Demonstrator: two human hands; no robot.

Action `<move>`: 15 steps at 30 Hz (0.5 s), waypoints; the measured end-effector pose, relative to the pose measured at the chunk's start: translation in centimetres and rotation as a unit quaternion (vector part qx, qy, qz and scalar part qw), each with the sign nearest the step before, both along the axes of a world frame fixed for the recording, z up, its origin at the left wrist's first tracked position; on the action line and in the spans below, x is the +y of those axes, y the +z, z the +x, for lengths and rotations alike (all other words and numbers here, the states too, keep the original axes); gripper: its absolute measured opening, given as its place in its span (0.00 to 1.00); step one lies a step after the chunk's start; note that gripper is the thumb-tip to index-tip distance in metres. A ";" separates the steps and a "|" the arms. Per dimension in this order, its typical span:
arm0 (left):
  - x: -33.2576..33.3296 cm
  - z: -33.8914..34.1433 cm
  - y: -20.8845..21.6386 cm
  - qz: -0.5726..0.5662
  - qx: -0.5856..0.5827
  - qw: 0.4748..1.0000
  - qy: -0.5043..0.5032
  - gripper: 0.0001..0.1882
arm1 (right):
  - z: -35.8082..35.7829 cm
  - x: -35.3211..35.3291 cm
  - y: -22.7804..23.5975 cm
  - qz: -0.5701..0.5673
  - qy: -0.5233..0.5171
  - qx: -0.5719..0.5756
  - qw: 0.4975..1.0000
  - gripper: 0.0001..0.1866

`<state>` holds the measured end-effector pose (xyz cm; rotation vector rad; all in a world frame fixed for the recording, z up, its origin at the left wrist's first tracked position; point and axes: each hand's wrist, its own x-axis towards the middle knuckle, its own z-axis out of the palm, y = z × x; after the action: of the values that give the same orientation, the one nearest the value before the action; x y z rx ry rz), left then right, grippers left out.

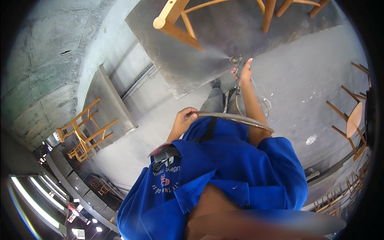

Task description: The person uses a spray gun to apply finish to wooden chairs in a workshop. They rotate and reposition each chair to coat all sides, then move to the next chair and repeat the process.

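The spray gun (237,63) sits high in the view, just right of centre, held out at the end of the person's extended arm. A pale mist fans from its nozzle toward the upper left, onto the leg of a wooden chair (178,30) that stands on a grey sheet (208,68) spread on the floor. The right hand (245,71) is closed around the gun's grip, one finger raised above the body of the tool.

A hose (232,118) runs down from the gun along the forearm, then bends and crosses the person's front as a long pale arc. The left hand (185,119) is wrapped around the left end of that arc, fingers curled shut on it, close to the chest and well below and left of the gun. The two hands are well apart, joined only by the run of hose. A further loop of clear tubing lies on the floor just right of the right forearm.

The person wears a blue work shirt (224,172), with dark eyewear tucked at the chest pocket. Grey trouser legs and a dark shoe show between the hands.

More wooden chairs (86,134) rest on a second grey panel at the left; others stand at the right edge. The floor (312,88) is grey concrete.
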<state>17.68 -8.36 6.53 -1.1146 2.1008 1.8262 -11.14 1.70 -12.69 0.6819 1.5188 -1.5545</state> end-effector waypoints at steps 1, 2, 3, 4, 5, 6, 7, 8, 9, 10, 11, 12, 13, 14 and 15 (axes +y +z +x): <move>-0.3 0.8 -0.1 0.003 -0.009 1.000 -0.005 0.14 | 0.6 0.3 -0.4 0.024 -0.013 -0.006 1.000 0.45; -0.8 1.4 -0.3 0.012 -0.011 1.000 -0.011 0.15 | 1.0 0.3 -0.5 0.053 -0.024 0.008 0.998 0.43; -1.4 1.9 -0.6 0.020 -0.008 1.000 -0.019 0.16 | 1.4 0.1 -0.2 0.046 -0.012 0.042 0.998 0.42; -1.9 2.2 -1.0 0.024 0.010 0.999 -0.021 0.17 | 1.8 0.3 0.6 0.053 -0.001 0.062 0.997 0.42; -2.5 2.3 -1.3 0.044 0.021 0.998 -0.038 0.18 | 2.3 0.9 2.0 0.068 0.010 0.079 0.995 0.41; -3.0 2.3 -1.6 0.057 0.045 0.996 -0.048 0.20 | 2.9 1.4 3.9 0.073 0.049 0.107 0.990 0.41; -3.7 2.1 -1.8 0.060 0.079 0.993 -0.063 0.21 | 3.1 1.5 6.0 0.079 0.087 0.135 0.984 0.40; -4.3 1.8 -1.9 0.085 0.077 0.990 -0.079 0.23 | 3.3 1.3 8.4 0.098 0.123 0.155 0.975 0.39; -4.9 1.5 -1.8 0.101 0.083 0.986 -0.102 0.24 | 3.8 1.3 11.1 0.043 0.124 0.194 0.972 0.39; -5.6 1.1 -1.7 0.110 0.084 0.981 -0.137 0.26 | 4.6 1.7 14.2 0.003 0.124 0.224 0.967 0.38; -6.4 0.7 -1.5 0.125 0.106 0.969 -0.184 0.27 | 5.4 2.0 17.0 -0.043 0.127 0.256 0.957 0.38; -7.0 0.3 -1.3 0.136 0.120 0.954 -0.240 0.28 | 5.9 2.0 19.5 -0.078 0.107 0.300 0.945 0.37; -7.5 0.1 -1.1 0.140 0.137 0.939 -0.284 0.29 | 7.0 2.3 21.7 -0.120 0.089 0.342 0.928 0.35; -7.7 0.1 -0.5 0.207 0.097 0.926 -0.299 0.30 | 8.4 3.0 24.2 -0.164 0.079 0.368 0.912 0.34; -8.0 0.0 -0.1 0.183 0.104 0.934 -0.287 0.30 | 8.4 2.9 25.8 -0.142 0.066 0.422 0.893 0.34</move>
<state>17.64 -16.35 6.44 -0.1904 1.7977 1.9580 -2.73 4.65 13.06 -0.3297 1.8121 -2.0326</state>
